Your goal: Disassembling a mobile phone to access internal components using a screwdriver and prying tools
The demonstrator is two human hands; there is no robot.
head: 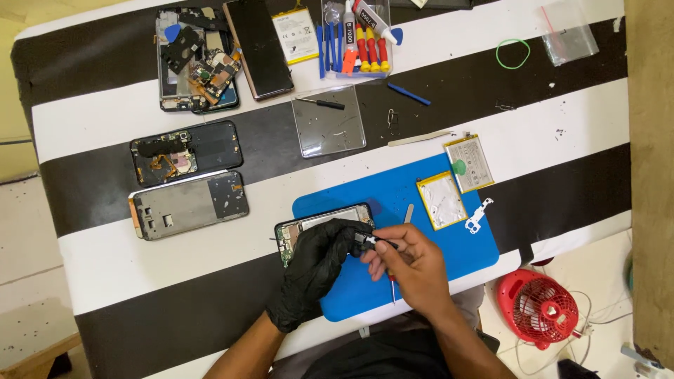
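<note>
A person sits at a table [562, 140] with black and white stripes. The left hand [316, 270] wears a black glove and lies on an opened phone [309, 228], holding it down on a blue mat [421, 203]. The glove hides much of the phone's lower half. The right hand [414, 267] is bare and its fingers are pinched shut on a small screwdriver [388, 263] with a red handle. The two hands are close together and touch over the phone. On the mat, to the right, lie two flat batteries [442, 200], a small white metal bracket [479, 215] and a thin metal tool [408, 213]. Left of the phone, well apart from it, lie a grey phone frame [188, 205] and another open phone with its parts showing [186, 152]. At the far edge there is a pile of phone pieces [198, 60], a dark phone screen [258, 48], a yellow battery [295, 34] and a clear box of red and blue tools [355, 38]. A clear lid [328, 121] lies near the middle. A green rubber band [513, 53] and a small plastic bag [570, 35] are far off to the right. A red fan [538, 307] sits on the floor.
</note>
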